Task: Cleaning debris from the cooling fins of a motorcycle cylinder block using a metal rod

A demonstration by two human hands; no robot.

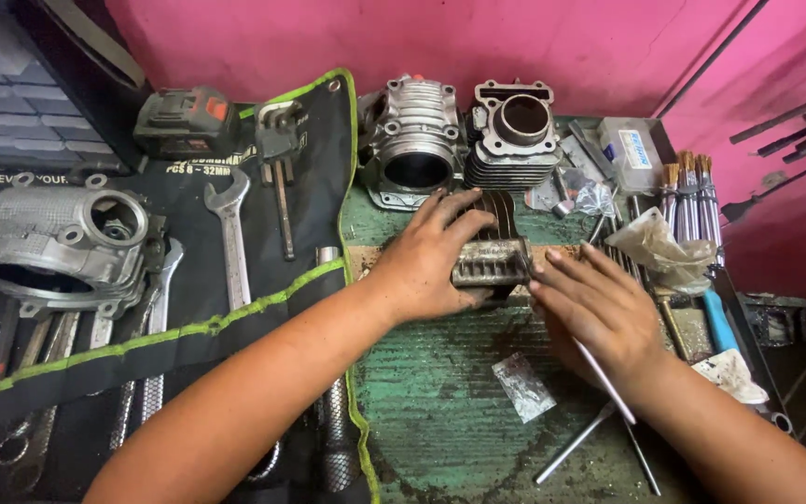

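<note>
Two bare forearms come in from the lower edge of the view, one from the lower left, one from the lower right. No sleeve shows on either: both arms are uncovered as far back as the frame reaches. The left hand [426, 266] wears no glove, ring or watch, and its wrist carries no strap or band. The right hand [599, 308] is likewise ungloved and without jewellery. Both hands look grimy: dark smudges lie over the knuckles and along the fingers [464, 224], and the nails are short with dark edges. The forearms are lean, with fine hair, and the left forearm shows a faint sheen along its upper side.
</note>
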